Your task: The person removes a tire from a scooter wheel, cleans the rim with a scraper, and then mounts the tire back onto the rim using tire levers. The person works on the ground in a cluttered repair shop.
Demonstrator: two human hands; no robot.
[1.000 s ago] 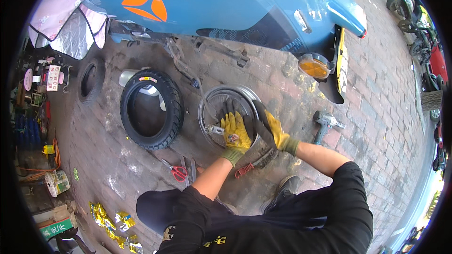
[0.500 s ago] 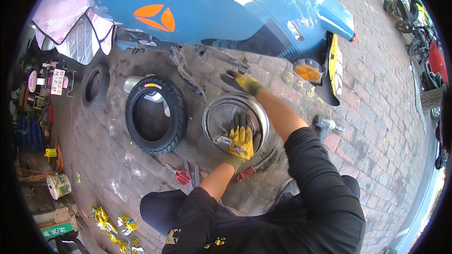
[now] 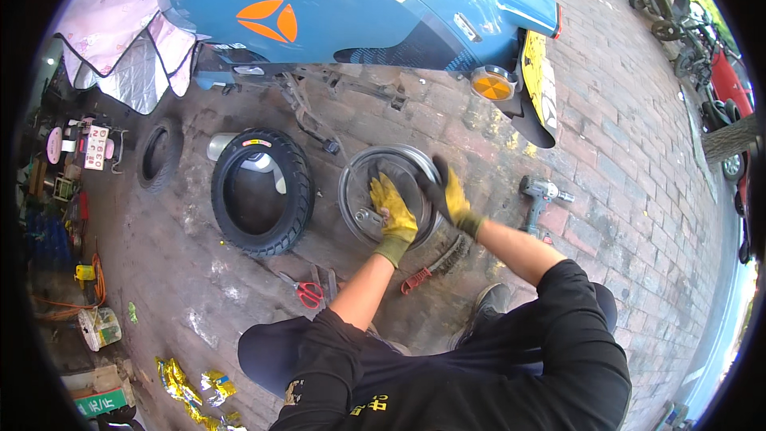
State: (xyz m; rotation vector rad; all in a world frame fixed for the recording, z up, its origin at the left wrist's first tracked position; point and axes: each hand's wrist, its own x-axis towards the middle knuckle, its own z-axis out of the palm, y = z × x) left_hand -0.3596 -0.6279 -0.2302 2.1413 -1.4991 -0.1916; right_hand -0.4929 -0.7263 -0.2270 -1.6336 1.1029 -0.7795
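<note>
Now right hand (image 3: pixel 448 195) has returned to grip wheel rim (image 3: pixel 351 191); left hand (image 3: pixel 392 211) flat inside.

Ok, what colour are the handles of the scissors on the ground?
Red, on the scissors, in the head view.

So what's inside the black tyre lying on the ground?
Inside the black tyre only bare dark pavement shows. A silver-white object peeks from behind its far edge, mostly covered, so I cannot tell what it is.

A round silver wheel rim (image 3: pixel 363 191) lies flat on the brick pavement.
</note>
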